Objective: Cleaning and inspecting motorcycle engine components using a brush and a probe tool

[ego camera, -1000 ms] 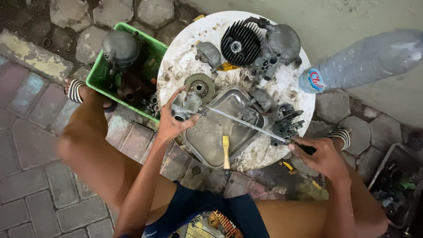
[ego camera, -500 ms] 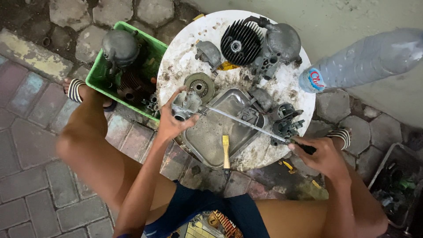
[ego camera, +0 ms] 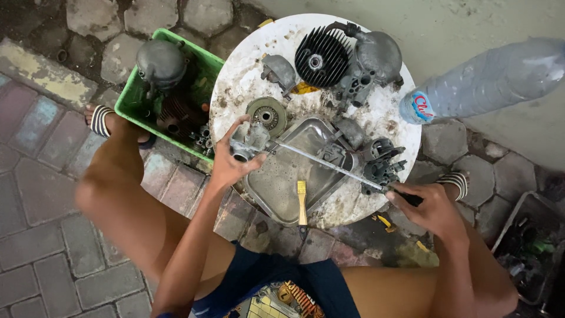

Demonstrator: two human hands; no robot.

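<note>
My left hand grips a small grey carburettor at the left rim of a metal tray on a round white table. My right hand holds the black handle of a long screwdriver. Its thin shaft runs up-left across the tray, and its tip meets the carburettor. A yellow-handled brush lies in the tray near its front edge.
A finned cylinder head, a round flywheel part and several grey engine castings crowd the table. A green crate of engine parts stands to the left. A clear plastic bottle lies at right, a grey parts bin lower right.
</note>
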